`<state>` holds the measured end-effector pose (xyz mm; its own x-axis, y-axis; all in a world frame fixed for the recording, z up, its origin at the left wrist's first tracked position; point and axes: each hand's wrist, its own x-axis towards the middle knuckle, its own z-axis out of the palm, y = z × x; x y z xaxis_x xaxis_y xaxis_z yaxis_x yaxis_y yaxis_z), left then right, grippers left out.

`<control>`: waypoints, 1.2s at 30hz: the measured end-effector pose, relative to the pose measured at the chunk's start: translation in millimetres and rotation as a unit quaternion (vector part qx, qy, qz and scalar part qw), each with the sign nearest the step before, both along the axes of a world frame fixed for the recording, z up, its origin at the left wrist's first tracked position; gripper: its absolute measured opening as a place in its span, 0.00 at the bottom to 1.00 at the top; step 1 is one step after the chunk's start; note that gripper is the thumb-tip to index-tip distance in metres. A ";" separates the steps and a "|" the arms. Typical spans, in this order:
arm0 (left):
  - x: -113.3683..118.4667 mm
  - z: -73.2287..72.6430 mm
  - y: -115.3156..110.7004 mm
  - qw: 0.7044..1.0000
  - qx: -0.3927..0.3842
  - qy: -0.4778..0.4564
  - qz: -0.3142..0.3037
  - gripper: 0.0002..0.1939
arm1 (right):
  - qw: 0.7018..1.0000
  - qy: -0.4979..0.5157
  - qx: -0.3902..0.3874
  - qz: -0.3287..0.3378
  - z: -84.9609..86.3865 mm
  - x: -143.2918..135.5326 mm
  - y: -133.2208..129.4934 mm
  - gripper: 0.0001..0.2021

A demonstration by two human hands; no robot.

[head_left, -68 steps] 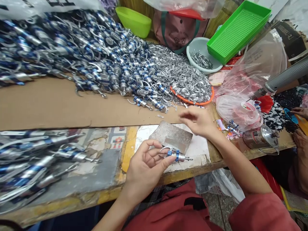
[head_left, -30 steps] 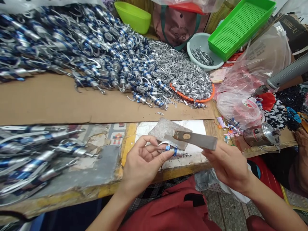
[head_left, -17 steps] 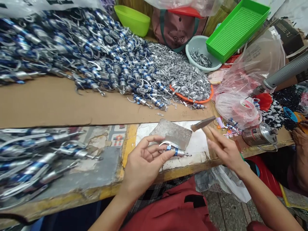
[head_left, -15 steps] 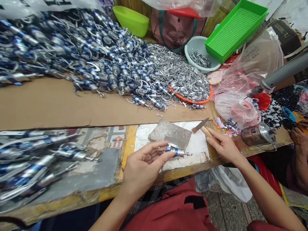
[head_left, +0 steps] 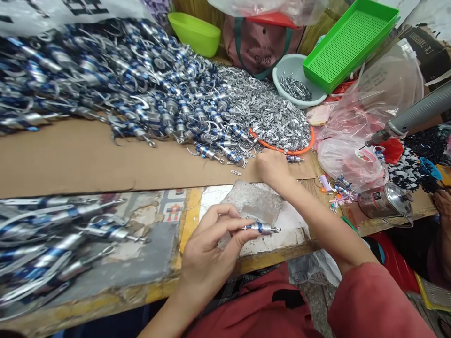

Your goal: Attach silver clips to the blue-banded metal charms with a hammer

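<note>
Pinched between the thumb and fingers of my left hand (head_left: 214,244) is a small silver and blue metal assembly (head_left: 262,227) with a ring at its right tip. It is over the near part of a grey stone block (head_left: 252,195). My right hand (head_left: 273,166) reaches to the near edge of the heap of small flat metal pieces (head_left: 278,117), beside the orange rim (head_left: 299,151). Its fingers are bent down and hidden behind the back of the hand, so what they hold is not visible.
A large pile of blue and silver assemblies (head_left: 141,84) covers the back left, with more (head_left: 52,244) at front left. Behind the heap are a pale bowl (head_left: 299,101) and green tray (head_left: 352,47). A power screwdriver (head_left: 416,112) and metal pot (head_left: 384,199) are right; another person's hand (head_left: 442,206) is far right.
My right hand has moved forward and left to the small metal pieces; the wooden-handled tool it held is no longer visible. The assembly in my left hand has turned slightly.
</note>
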<state>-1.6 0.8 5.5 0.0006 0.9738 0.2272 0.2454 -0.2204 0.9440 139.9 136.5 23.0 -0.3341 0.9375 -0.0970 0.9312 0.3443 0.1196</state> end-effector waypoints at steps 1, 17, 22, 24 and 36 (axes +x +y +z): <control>-0.8 -0.6 0.8 1.000 -0.008 -0.009 -0.008 0.03 | 1.000 0.000 0.003 -0.008 1.2 3.1 -0.1 0.16; -1.2 -7.2 3.4 0.997 0.046 -0.042 -0.047 0.09 | 1.000 0.024 0.005 0.018 -3.4 10.7 -1.9 0.15; -4.4 -6.8 4.4 0.996 0.052 -0.037 -0.057 0.09 | 0.994 0.101 0.036 0.015 5.3 27.2 -3.1 0.13; -4.4 -8.7 4.0 0.996 0.043 -0.050 -0.059 0.11 | 0.967 0.251 0.039 0.008 14.2 31.8 -21.7 0.10; -0.7 0.4 5.5 0.992 0.031 -0.098 -0.074 0.21 | 0.748 0.648 -0.065 0.127 16.7 27.5 -114.1 0.03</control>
